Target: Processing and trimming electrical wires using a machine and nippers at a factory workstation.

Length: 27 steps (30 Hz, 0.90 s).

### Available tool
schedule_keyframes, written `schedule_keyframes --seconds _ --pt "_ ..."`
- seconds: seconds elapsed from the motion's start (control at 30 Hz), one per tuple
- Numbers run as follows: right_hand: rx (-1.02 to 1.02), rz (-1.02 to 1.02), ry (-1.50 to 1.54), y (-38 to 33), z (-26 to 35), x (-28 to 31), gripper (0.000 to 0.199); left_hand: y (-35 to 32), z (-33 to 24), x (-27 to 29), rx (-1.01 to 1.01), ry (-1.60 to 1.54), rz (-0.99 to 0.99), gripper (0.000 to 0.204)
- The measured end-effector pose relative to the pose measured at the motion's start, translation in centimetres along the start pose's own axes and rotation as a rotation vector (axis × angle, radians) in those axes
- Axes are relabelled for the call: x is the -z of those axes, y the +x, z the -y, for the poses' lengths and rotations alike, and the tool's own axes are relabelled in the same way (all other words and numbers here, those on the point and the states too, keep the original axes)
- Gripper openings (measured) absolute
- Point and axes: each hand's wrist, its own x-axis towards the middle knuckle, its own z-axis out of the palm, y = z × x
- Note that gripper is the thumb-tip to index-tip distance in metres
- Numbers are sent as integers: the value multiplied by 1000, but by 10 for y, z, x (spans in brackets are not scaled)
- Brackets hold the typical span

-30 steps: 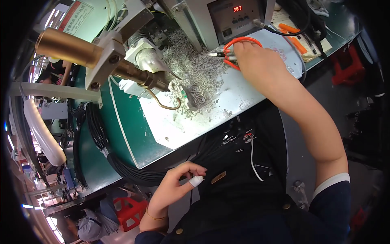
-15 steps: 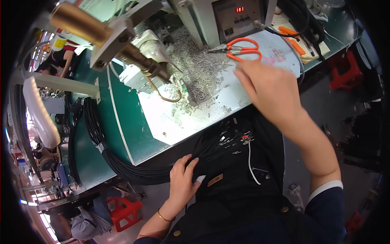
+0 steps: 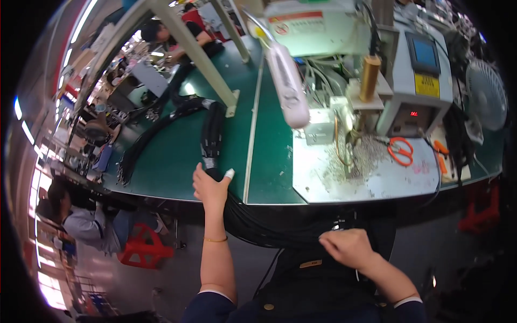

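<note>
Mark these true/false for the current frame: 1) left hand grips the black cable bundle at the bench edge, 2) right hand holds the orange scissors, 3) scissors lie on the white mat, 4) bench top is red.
1) True: the left hand grips the black cable bundle at the edge of the bench.
2) False: the right hand is down at the cable end near the lap, apart from the orange scissors.
3) True: the scissors lie on the white mat.
4) False: the bench top is green.
</note>
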Motion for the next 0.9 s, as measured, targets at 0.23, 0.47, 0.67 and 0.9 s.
schedule_keyframes --seconds 0.23,0.47,0.67,0.9 --pt "-150 302 400 19 21 -11 15 62 54 -17 195 -669 503 67" --pt "-688 360 1529 102 19 -42 58 -27 -14 110 -32 -983 238 45" --pt "-767 568 2195 157 98 -43 73 -72 34 145 89 -1188 804 38" --pt "-150 1031 2064 104 129 32 76 -31 104 40 659 -2363 811 81"
